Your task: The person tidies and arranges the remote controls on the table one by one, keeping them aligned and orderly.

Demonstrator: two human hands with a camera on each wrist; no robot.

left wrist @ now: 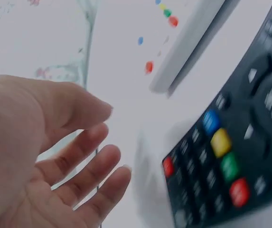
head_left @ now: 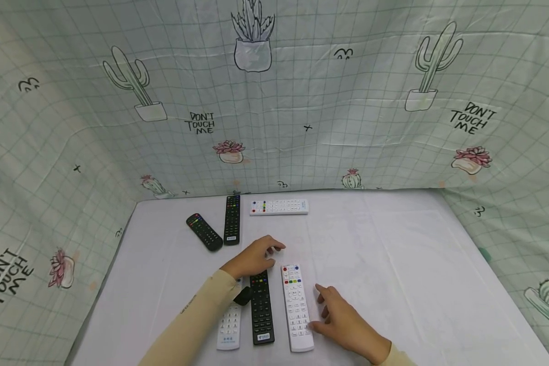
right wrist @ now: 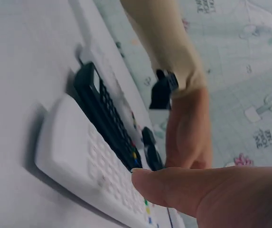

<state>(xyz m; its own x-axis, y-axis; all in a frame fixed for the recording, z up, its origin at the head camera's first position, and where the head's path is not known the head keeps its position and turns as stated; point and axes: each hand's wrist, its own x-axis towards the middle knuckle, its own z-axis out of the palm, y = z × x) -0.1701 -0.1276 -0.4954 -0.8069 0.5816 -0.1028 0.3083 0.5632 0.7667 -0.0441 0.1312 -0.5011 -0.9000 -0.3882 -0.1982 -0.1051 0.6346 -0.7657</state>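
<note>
In head view, hovers with left hand (head_left: 252, 256) over top end of slim black plastic remote (head_left: 262, 315); with right hand (head_left: 345, 321), thumb and fingers apart, beside long white plastic remote (head_left: 296, 310), both on white tabletop (head_left: 384, 249). In left wrist view, bends empty fingers loosely. In right wrist view, extends thumb at white remote; cannot tell if touching.

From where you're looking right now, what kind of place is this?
Maybe a little curtained-off corner for practising with things: patterned cactus cloth hangs behind and beside a white tabletop, where several remote controls lie.
</note>
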